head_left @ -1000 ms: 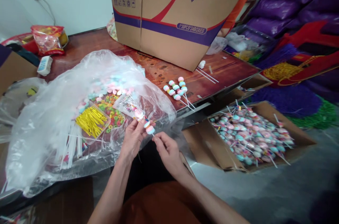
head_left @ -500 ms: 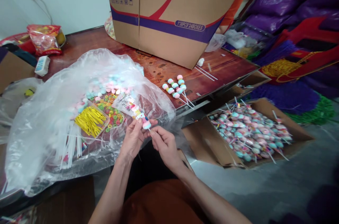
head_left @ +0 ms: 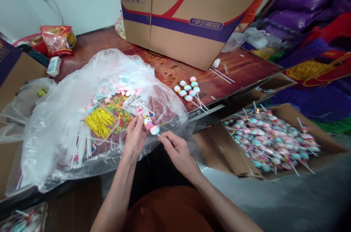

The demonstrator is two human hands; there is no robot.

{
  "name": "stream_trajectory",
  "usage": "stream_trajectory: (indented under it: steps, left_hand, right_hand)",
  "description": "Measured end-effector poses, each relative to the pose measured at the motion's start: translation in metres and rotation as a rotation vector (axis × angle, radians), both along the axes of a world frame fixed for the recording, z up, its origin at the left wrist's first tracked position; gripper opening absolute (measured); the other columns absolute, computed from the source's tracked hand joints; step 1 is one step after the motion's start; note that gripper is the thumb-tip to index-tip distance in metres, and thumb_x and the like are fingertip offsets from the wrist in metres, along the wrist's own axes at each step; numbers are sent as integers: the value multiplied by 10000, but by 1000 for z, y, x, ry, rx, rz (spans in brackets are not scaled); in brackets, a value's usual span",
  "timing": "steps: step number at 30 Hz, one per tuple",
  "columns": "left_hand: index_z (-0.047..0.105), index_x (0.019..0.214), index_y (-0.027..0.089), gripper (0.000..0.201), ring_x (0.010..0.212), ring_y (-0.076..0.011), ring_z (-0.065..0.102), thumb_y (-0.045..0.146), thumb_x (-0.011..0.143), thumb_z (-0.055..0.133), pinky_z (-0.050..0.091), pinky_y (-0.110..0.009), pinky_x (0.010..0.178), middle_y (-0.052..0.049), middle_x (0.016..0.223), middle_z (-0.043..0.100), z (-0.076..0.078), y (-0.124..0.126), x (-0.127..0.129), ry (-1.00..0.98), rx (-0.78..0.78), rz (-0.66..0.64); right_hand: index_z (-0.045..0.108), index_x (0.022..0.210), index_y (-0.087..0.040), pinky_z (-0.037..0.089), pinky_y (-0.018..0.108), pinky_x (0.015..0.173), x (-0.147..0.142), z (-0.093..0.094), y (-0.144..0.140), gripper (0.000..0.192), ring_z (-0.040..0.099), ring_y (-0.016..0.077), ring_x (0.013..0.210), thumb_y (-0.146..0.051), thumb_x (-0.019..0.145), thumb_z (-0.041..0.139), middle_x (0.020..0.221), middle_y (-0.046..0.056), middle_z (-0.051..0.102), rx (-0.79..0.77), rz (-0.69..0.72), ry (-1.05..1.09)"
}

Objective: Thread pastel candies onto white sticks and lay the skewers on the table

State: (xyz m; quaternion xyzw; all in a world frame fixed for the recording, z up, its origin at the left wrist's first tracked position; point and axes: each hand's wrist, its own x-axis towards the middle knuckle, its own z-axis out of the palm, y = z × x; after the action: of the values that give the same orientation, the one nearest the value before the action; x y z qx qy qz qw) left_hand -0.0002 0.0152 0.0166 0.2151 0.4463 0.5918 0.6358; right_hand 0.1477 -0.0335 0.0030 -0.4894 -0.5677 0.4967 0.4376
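Note:
Between my two hands is a candy skewer (head_left: 154, 130) of pink, white and blue pieces on a white stick, with a clear printed wrapper (head_left: 135, 103) around its upper part. My left hand (head_left: 136, 133) is closed on the wrapped candy, thumb on top. With thumb and fingertips my right hand (head_left: 177, 150) pinches the lower end of the stick. Just beyond my left hand lie ring candies (head_left: 122, 118) and a clear tray of yellow twist ties (head_left: 100, 122). White strips or sticks (head_left: 82, 140) lie left of my left wrist.
A large clear plastic bag (head_left: 68, 85) spreads over the wooden table (head_left: 164, 62). Several unwrapped candy skewers (head_left: 188, 88) lie right of it. Behind stands a big cardboard carton (head_left: 183, 38). Lower right, an open box (head_left: 216, 151) holds many wrapped skewers. A red candy packet (head_left: 56, 40) sits back left.
The view has shifted, so the table and boxes sit farther right. My right hand has drawn slightly away from my left, down the stick; more of the wrapped candy shows between them.

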Motion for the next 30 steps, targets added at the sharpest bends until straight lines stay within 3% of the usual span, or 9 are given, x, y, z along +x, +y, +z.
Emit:
stream_trajectory:
  steps: [5, 10, 15, 19, 26, 30]
  left_hand:
    - [675, 920, 153, 433, 813, -227, 754, 506, 713, 816, 595, -318, 735, -72, 831, 761, -2, -6, 5, 40, -9, 6]
    - [666, 931, 168, 406, 864, -221, 752, 497, 735, 801, 587, -314, 779, -56, 867, 761, -6, -11, 10, 61, 28, 0]
    - [678, 929, 157, 420, 897, -236, 752, 513, 738, 795, 584, -324, 800, -80, 884, 767, -8, -10, 3, 23, 3, -25]
    - [686, 909, 147, 437, 911, -257, 752, 527, 727, 801, 584, -372, 842, -98, 873, 772, -6, -6, -1, -13, -27, 14]
    - [687, 912, 151, 433, 947, -260, 748, 524, 725, 804, 569, -376, 881, -94, 931, 778, -9, -8, 9, -22, 11, 79]
    - [680, 924, 164, 414, 977, -264, 743, 511, 736, 802, 563, -385, 901, -93, 939, 779, -10, -9, 13, -53, 18, 142]
  right_hand:
    - [597, 791, -198, 364, 229, 582, 2, 3, 0, 240, 449, 108, 563, -304, 968, 474, 635, -33, 502, 119, -17, -188]
    - [586, 805, -205, 365, 231, 581, -10, 2, 1, 230, 443, 106, 543, -288, 978, 459, 634, -34, 488, 191, -69, -219]
    - [602, 824, -196, 379, 226, 599, -8, 0, 3, 243, 469, 113, 592, -305, 986, 458, 681, -18, 551, 157, -19, -170]
    - [616, 826, -201, 371, 227, 591, -1, 2, 1, 243, 469, 109, 572, -289, 988, 457, 665, -23, 546, 179, 36, -222]
    - [597, 801, -209, 378, 228, 581, -12, -4, 0, 263, 493, 110, 542, -238, 989, 416, 627, -17, 538, 318, -24, -352]
    - [650, 1000, -189, 454, 219, 615, -16, -12, 1, 217, 593, 122, 586, -238, 989, 438, 724, 19, 664, 350, -100, -341]
